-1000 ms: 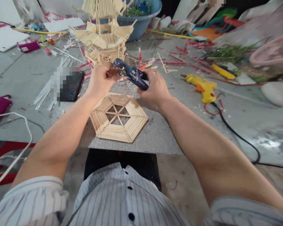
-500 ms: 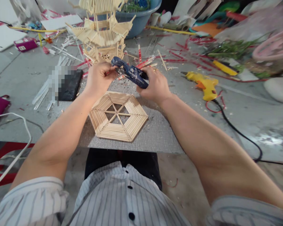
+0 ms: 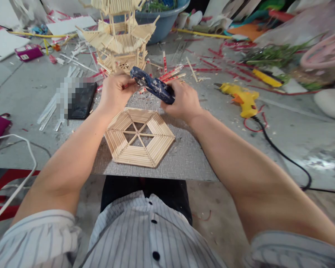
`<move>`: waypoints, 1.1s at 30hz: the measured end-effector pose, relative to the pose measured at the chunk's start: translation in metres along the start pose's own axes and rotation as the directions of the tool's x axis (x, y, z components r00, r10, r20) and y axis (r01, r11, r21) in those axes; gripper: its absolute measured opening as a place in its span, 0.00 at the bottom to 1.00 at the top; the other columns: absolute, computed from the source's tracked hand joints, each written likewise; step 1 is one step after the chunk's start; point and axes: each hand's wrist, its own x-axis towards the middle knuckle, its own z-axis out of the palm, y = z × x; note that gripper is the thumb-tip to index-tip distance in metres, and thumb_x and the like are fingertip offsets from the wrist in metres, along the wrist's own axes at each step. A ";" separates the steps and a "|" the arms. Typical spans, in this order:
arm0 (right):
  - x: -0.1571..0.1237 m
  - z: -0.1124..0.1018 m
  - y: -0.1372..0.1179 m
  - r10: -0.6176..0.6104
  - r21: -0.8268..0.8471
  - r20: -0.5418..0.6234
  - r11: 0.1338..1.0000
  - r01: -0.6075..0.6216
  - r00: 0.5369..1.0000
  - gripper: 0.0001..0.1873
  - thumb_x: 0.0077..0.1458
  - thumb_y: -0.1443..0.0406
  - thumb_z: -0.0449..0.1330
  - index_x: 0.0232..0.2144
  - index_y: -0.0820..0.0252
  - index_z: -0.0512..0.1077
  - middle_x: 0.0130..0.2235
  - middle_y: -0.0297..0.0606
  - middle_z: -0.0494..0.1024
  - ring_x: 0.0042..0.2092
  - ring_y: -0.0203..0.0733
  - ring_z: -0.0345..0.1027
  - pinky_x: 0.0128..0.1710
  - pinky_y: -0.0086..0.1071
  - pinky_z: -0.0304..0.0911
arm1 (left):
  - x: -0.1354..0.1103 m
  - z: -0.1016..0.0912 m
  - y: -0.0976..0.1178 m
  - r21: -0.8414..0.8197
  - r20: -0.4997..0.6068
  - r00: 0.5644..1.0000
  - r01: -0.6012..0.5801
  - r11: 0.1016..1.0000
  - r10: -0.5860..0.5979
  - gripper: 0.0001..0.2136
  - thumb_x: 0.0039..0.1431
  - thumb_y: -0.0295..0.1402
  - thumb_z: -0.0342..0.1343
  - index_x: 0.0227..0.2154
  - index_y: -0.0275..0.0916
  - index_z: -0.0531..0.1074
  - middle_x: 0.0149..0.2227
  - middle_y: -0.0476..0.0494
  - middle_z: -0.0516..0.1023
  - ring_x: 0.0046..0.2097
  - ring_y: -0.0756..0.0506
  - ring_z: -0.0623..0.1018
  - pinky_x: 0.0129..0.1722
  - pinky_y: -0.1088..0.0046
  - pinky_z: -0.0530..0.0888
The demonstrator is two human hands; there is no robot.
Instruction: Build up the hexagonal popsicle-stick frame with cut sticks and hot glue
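Observation:
My right hand (image 3: 185, 98) is wrapped round a dark blue hand cutter (image 3: 155, 86), which looks scuffed and tilts up toward the left. Close to the cutter's head, my left hand (image 3: 115, 91) has its fingers pinched together; what they hold, if anything, is too small to make out. Below both hands a flat hexagon frame of wooden sticks (image 3: 156, 152) lies on the grey mat, with spokes crossing its open middle. Just behind the hands stands a tiered stick pagoda (image 3: 131, 42), its base partly hidden by my left hand.
A yellow glue gun (image 3: 242, 97) with a black cord lies to the right. On the left are a black phone (image 3: 85, 100) and white glue sticks (image 3: 48, 108). Red-and-white wrappers (image 3: 173, 72) litter the table behind the cutter. A blue basin (image 3: 167, 22) stands at the back.

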 end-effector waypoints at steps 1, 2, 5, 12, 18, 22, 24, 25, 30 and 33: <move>0.000 0.001 0.001 -0.001 0.003 -0.007 1.000 0.001 1.000 0.25 0.43 0.62 0.58 0.47 0.46 0.65 0.42 0.41 0.75 0.45 0.56 0.68 0.44 0.54 0.65 | 0.000 0.000 0.000 0.014 -0.094 0.996 0.003 1.000 -0.001 0.15 0.61 0.43 0.45 0.35 0.45 0.75 0.33 0.43 0.76 0.50 0.42 0.71 0.44 0.65 0.66; 0.000 0.001 0.001 -0.004 0.007 -0.013 1.000 0.004 1.000 0.25 0.43 0.62 0.59 0.47 0.45 0.65 0.42 0.41 0.75 0.45 0.56 0.68 0.44 0.54 0.65 | 0.000 0.000 -0.001 0.022 -0.134 0.991 -0.007 1.000 0.010 0.14 0.60 0.43 0.47 0.36 0.45 0.76 0.33 0.44 0.76 0.48 0.42 0.72 0.43 0.65 0.66; 0.000 0.004 0.003 -0.011 0.015 -0.022 1.000 0.011 1.000 0.25 0.43 0.62 0.59 0.47 0.44 0.65 0.42 0.40 0.76 0.45 0.56 0.68 0.44 0.54 0.66 | -0.001 -0.001 -0.001 0.037 -0.174 0.983 -0.045 0.998 0.051 0.15 0.59 0.43 0.48 0.39 0.45 0.76 0.31 0.47 0.77 0.46 0.44 0.72 0.43 0.66 0.66; 0.000 0.003 0.003 -0.016 0.003 -0.023 1.000 0.016 1.000 0.21 0.44 0.61 0.58 0.44 0.44 0.66 0.39 0.38 0.76 0.43 0.55 0.69 0.42 0.52 0.66 | -0.001 0.000 -0.004 -0.038 -0.219 0.974 -0.069 0.997 0.059 0.12 0.58 0.42 0.53 0.34 0.40 0.77 0.35 0.46 0.77 0.41 0.48 0.73 0.43 0.68 0.67; -0.001 -0.006 -0.005 0.013 -0.039 0.009 0.999 -0.013 1.000 0.16 0.44 0.62 0.58 0.39 0.47 0.67 0.38 0.39 0.77 0.40 0.54 0.69 0.38 0.50 0.65 | -0.002 0.000 0.000 -0.030 -0.208 0.978 -0.001 1.000 -0.006 0.15 0.58 0.47 0.53 0.31 0.41 0.75 0.36 0.48 0.76 0.41 0.48 0.72 0.42 0.69 0.66; 0.000 -0.006 -0.007 0.020 -0.037 0.025 0.999 -0.019 0.999 0.14 0.45 0.62 0.57 0.38 0.50 0.68 0.35 0.40 0.77 0.37 0.53 0.70 0.36 0.49 0.65 | -0.002 -0.002 0.001 -0.020 -0.203 0.979 0.024 1.000 -0.028 0.18 0.55 0.52 0.54 0.31 0.41 0.75 0.35 0.51 0.76 0.39 0.50 0.69 0.41 0.71 0.65; 0.000 -0.003 -0.005 0.011 -0.014 0.019 1.000 -0.011 1.000 0.13 0.46 0.62 0.57 0.38 0.49 0.68 0.35 0.40 0.77 0.37 0.53 0.70 0.35 0.48 0.65 | -0.003 -0.002 0.001 -0.027 -0.199 0.980 0.021 0.999 -0.026 0.18 0.56 0.53 0.53 0.34 0.42 0.75 0.35 0.53 0.76 0.40 0.50 0.69 0.43 0.71 0.64; 0.000 -0.002 -0.004 0.004 -0.001 0.009 1.000 -0.004 1.000 0.13 0.46 0.61 0.57 0.38 0.48 0.68 0.34 0.40 0.77 0.36 0.52 0.70 0.34 0.48 0.65 | -0.003 -0.003 0.001 -0.030 -0.191 0.981 0.018 0.999 -0.023 0.19 0.56 0.53 0.53 0.35 0.42 0.75 0.35 0.54 0.76 0.41 0.50 0.68 0.44 0.71 0.64; 0.001 -0.003 -0.006 0.022 -0.012 0.016 1.000 -0.022 1.000 0.11 0.47 0.61 0.57 0.36 0.49 0.69 0.34 0.40 0.76 0.36 0.52 0.69 0.32 0.45 0.62 | -0.001 0.002 -0.002 -0.065 -0.205 0.978 0.009 0.998 -0.022 0.18 0.57 0.51 0.51 0.36 0.43 0.76 0.36 0.52 0.78 0.41 0.48 0.70 0.43 0.69 0.65; 0.000 -0.010 -0.015 0.066 -0.047 0.096 0.997 -0.062 0.993 0.10 0.47 0.62 0.57 0.35 0.53 0.69 0.35 0.43 0.76 0.37 0.52 0.69 0.32 0.43 0.60 | 0.002 0.007 -0.007 -0.093 -0.269 0.962 0.014 0.996 -0.039 0.16 0.55 0.49 0.50 0.35 0.47 0.77 0.36 0.51 0.79 0.42 0.44 0.72 0.43 0.65 0.66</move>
